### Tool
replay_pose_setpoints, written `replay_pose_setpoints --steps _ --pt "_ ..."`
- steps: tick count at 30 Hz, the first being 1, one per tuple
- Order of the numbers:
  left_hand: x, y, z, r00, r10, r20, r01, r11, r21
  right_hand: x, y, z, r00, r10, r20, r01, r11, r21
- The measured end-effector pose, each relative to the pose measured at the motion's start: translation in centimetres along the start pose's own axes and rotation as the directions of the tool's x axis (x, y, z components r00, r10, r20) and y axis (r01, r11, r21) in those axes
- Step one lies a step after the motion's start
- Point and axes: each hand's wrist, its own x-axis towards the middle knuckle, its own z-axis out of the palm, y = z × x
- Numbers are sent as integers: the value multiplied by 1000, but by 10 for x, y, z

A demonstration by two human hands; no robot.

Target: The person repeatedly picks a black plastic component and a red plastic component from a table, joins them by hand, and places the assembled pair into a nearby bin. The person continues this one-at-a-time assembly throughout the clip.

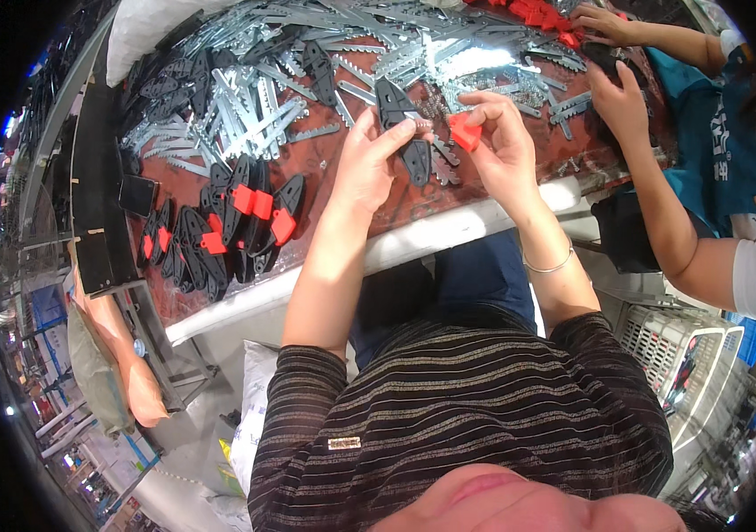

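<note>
Beside heaped metal strips (262,124), the left hand (371,167) pinches a black plastic piece (417,163), the half-curled right hand (504,146) a red clip (463,133); a loose grip could drop either.

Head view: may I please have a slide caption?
Left hand holding a black part, right hand pinching a red piece, near piled metal strips.

A reddish-brown worktop (314,152), its near edge faced with a white strip (395,246), stands above a pale grey floor (218,344). A grey metal frame (184,377) stands at its left end, near a white sack (255,390). To the right sits a white plastic basket (639,341). Small bright lights dot the blurred left background; strong light glares on the worktop's far side.
</note>
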Motion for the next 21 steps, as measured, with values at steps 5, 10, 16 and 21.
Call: replay_pose_setpoints --steps 5,10,16,21 --pt "-1 1 3 998 -63 12 63 998 -8 1 3 4 945 -324 38 320 896 -309" --pt "1 -1 6 996 -75 51 77 996 -39 4 2 0 913 -384 136 407 858 -314" --pt "-2 0 4 999 -27 40 26 999 18 7 -2 6 884 -431 179 467 816 -341" --pt "-2 -2 -1 991 -82 102 77 996 51 5 -9 0 876 -452 171 483 809 -336"
